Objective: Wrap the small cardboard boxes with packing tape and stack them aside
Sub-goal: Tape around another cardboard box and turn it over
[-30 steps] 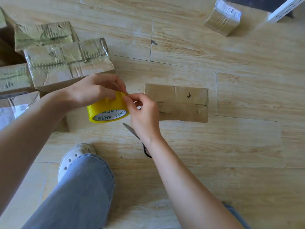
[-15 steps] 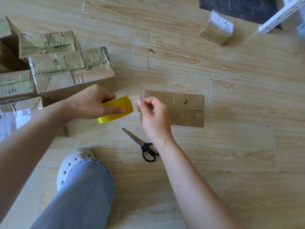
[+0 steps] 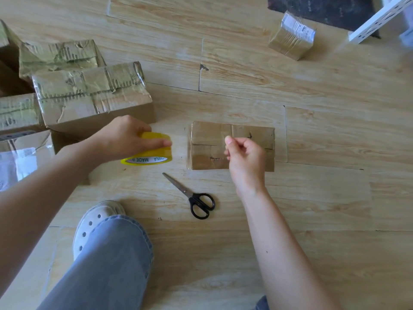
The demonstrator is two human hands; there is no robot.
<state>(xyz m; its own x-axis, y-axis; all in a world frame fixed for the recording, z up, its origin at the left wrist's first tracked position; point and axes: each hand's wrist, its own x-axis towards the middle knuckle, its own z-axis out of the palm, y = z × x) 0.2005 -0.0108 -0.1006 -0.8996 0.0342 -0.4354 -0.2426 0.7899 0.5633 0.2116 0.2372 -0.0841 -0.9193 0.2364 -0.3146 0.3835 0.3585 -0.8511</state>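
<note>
1. Here, the left hand (image 3: 125, 137) grips a yellow roll of packing tape (image 3: 148, 153) from above, fingers curled over its rim. It holds the roll just above the wooden plank floor (image 3: 312, 198), in front of the pile at the floor's left side.
2. The right hand (image 3: 244, 156) hovers over a flat brown cardboard box (image 3: 257, 139), with thumb and forefinger pressed together on the free end of a clear tape strip (image 3: 181, 144). The strip shows only as a faint sheen running back to the roll.
3. The flat box lies in the middle of the floor, to the right of the roll and apart from it, with its long side running left to right.
4. Black-handled steel scissors (image 3: 192, 195) lie closed on the floor nearer the person than the box, with the blades pointing toward the roll.
5. Several tape-wrapped cardboard boxes (image 3: 89, 95) sit piled against one another at the floor's left edge.
6. One small tape-wrapped box with a white label (image 3: 290, 36) sits alone toward the far right corner, beside a dark mat (image 3: 324, 10) and a white perforated metal rail (image 3: 380, 19).
7. A white perforated clog (image 3: 96, 220) and a blue denim trouser leg (image 3: 107, 265) rest near the lower left.
</note>
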